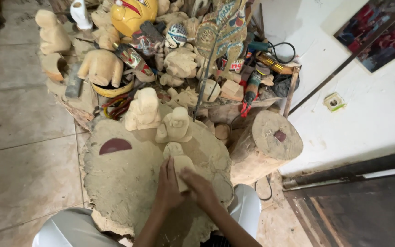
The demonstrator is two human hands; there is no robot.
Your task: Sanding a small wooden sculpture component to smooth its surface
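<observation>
Dusty, sawdust-caked and roughly round, the work block [129,183] fills the middle of the view, resting on the pale tiled floor [19,155]. Behind it rises a heap of wood carvings [115,55], most of them raw and unpainted, with a yellow painted mask [131,13] near the top and a flat painted puppet [222,32] leaning to its right. Just right of the block stands a log stump [264,146] with a small dark disc on its top face. Power tools and cables [261,68] lie against the white wall behind the stump. 2 unpainted wooden figures [161,116] stand upright at the far edge of the block, side by side. A dark red half-disc [115,146] lies flat on the block's left part. Nearest the person, a small carved figure [179,160] lies on the block, its rounded head end pointing toward the 2 standing figures. The left hand [168,185] closes around its left side, fingers curled against the wood. The right hand [202,187] presses on its lower right part, fingers bent down; what they grip, if anything, cannot be told.
</observation>
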